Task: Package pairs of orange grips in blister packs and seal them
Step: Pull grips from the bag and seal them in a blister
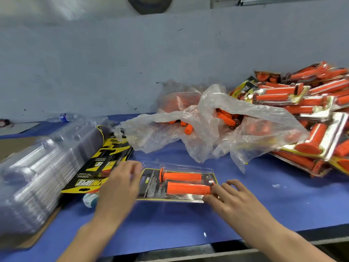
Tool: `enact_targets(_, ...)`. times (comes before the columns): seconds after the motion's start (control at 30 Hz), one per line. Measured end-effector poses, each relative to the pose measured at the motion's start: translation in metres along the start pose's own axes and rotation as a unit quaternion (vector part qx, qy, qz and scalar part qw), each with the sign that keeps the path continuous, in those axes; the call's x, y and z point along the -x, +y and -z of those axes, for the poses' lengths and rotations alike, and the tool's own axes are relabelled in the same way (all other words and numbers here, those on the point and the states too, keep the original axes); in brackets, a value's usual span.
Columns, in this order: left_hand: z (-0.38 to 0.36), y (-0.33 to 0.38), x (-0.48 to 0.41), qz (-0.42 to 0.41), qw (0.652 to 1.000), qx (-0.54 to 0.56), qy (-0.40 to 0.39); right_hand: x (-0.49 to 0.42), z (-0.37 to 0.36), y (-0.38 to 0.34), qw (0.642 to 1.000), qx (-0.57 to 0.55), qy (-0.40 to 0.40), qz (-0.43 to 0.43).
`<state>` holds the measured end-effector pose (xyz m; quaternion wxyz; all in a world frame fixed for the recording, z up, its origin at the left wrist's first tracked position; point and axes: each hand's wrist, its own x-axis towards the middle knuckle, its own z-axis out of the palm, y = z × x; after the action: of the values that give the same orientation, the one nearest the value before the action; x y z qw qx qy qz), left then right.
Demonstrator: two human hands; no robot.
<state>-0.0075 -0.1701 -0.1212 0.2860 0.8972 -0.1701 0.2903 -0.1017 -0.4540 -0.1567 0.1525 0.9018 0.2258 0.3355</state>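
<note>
- Two orange grips (186, 182) lay side by side in a clear blister pack (151, 186) in the head view, on a black and yellow printed card, with the pack flat on the blue table (264, 205) near its front edge.
- Both hands were at the pack. The left hand (120, 184) rested at its left end with the fingers stretched out flat, though motion blur hid how they met the plastic.
- At the pack's right end, the right hand (228, 197) had its fingers spread and only slightly bent, the fingertips touching the corner beside the nearer grip. Neither hand was closed around anything.
- Left of the pack, a stack of empty clear shells (37, 167) leaned across the table, with loose printed cards (98, 167) lying just beside it.
- A small white and teal object (90, 199) lay under the left wrist; what it was could not be told.
- Behind the pack, a crumpled clear plastic bag (207, 114) held loose grips (224, 118).
- At the right, a pile of filled packs (311, 103) lay heaped against the grey wall (113, 63).
- A water bottle (63, 117) lay on its side at the far left, by the wall.
</note>
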Motion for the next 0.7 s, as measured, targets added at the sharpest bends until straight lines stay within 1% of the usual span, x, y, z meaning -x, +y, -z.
enact_targets(0.03, -0.002, 0.015, 0.007, -0.090, 0.995, 0.016, -0.040, -0.002, -0.005, 0.001, 1.000, -0.008, 0.009, -0.003)
enact_targets(0.07, -0.008, 0.028, 0.014, -0.166, 0.982, 0.008, -0.095, -0.003, -0.009, 0.000, 1.000, -0.018, 0.019, -0.010)
enact_targets(0.1, -0.020, 0.038, 0.021, -0.235, 0.963, -0.026, -0.129, -0.005, -0.013, -0.001, 0.999, -0.028, 0.029, -0.015)
enact_targets(0.17, -0.043, 0.049, 0.032, -0.328, 0.926, -0.118, -0.143, -0.005, -0.018, -0.005, 0.998, -0.039, 0.046, -0.014)
enact_targets(0.2, -0.050, 0.055, 0.035, -0.343, 0.919, -0.143, -0.135, -0.004, -0.019, -0.007, 0.998, -0.042, 0.051, -0.011)
enact_targets(0.23, -0.054, 0.061, 0.035, -0.344, 0.919, -0.151, -0.123, -0.003, -0.020, -0.009, 0.998, -0.042, 0.055, -0.013)
enact_targets(0.33, -0.063, 0.071, 0.036, -0.346, 0.926, -0.132, -0.078, -0.004, -0.020, -0.009, 0.996, -0.032, 0.071, -0.053)
enact_targets(0.4, -0.069, 0.070, 0.036, -0.358, 0.923, -0.128, -0.056, -0.004, -0.020, -0.006, 0.996, -0.018, 0.057, -0.066)
enact_targets(0.47, -0.068, 0.063, 0.034, -0.376, 0.915, -0.138, -0.047, -0.002, -0.019, 0.001, 0.997, -0.014, 0.041, -0.061)
enact_targets(0.53, -0.060, 0.050, 0.029, -0.389, 0.911, -0.137, -0.031, 0.002, -0.019, 0.009, 0.997, -0.020, 0.043, -0.062)
enact_targets(0.6, -0.051, 0.035, 0.027, -0.388, 0.912, -0.133, -0.016, 0.005, -0.017, 0.015, 0.996, -0.022, 0.050, -0.069)
enact_targets(0.7, -0.040, 0.013, 0.028, -0.385, 0.914, -0.126, -0.023, 0.011, -0.015, 0.018, 0.996, -0.020, 0.054, -0.067)
